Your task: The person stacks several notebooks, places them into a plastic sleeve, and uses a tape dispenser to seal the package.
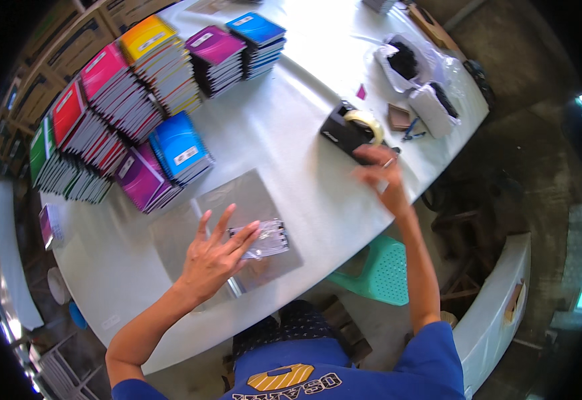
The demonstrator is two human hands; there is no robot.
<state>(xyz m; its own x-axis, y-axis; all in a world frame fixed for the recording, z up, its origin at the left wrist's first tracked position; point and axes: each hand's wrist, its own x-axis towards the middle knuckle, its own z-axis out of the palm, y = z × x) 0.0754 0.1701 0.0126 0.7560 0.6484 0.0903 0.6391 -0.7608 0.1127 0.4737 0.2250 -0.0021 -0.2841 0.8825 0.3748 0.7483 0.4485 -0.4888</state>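
My left hand (pixel 214 260) is spread out, its fingers apart, over clear plastic sheets or bags (pixel 237 193) on the table. Its fingertips reach the edge of a small clear-wrapped packet (pixel 271 241) with dark bits along one side. Farther right, my right hand (pixel 381 177) is at the near end of a black tape dispenser (pixel 337 128) holding a pale roll of tape (pixel 364 123). Motion blurs its fingers. A pale sliver shows by them, but I cannot make out whether it is tape. A ring is on one finger.
Stacks of spiral notebooks (pixel 161 63) in several colours fill the table's far left. A small purple-and-white pack (pixel 51 225) sits at the left edge. Beyond the dispenser are a brown box (pixel 398 117) and bags with black contents (pixel 404 60). A green stool (pixel 381 273) stands below the table.
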